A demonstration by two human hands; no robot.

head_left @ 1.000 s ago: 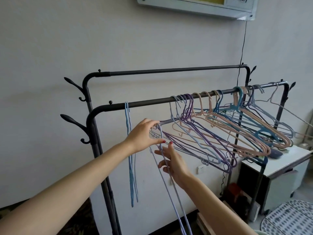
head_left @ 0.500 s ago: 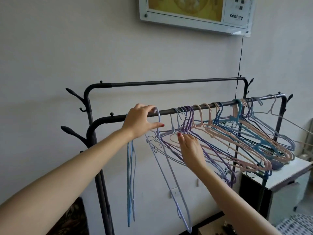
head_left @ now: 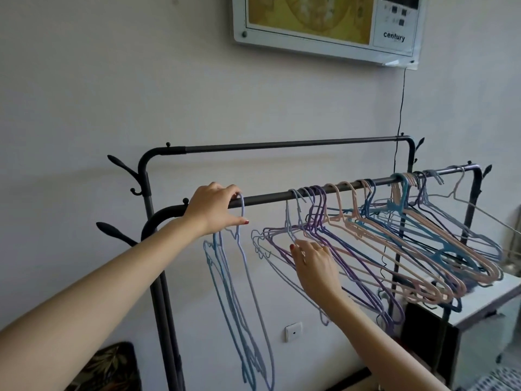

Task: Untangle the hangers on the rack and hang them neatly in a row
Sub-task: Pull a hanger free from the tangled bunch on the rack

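A black clothes rack has a front rail (head_left: pixel 267 198) and a higher back rail (head_left: pixel 282 145). My left hand (head_left: pixel 214 208) grips the hook of a pale lilac hanger (head_left: pixel 251 283) at the rail's left end; the hook sits over the rail. A light blue hanger (head_left: pixel 222 280) hangs edge-on just left of it. My right hand (head_left: pixel 314 266) reaches into a tangled bunch of purple, lilac and pink hangers (head_left: pixel 352 249), fingers on their wires. More blue, teal and pink hangers (head_left: pixel 439 235) crowd the rail's right half.
The rack's left posts carry black coat hooks (head_left: pixel 119 162). A white framed panel (head_left: pixel 324 26) hangs on the wall above, its cord running down behind the rack. A white cabinet (head_left: pixel 485 303) stands at the lower right. A wall socket (head_left: pixel 293 331) sits low.
My left hand lifted the lilac hanger from below the rail and set its hook over the rail, left of the bunch. My right hand moved up into the tangled hangers. The view tilted up.
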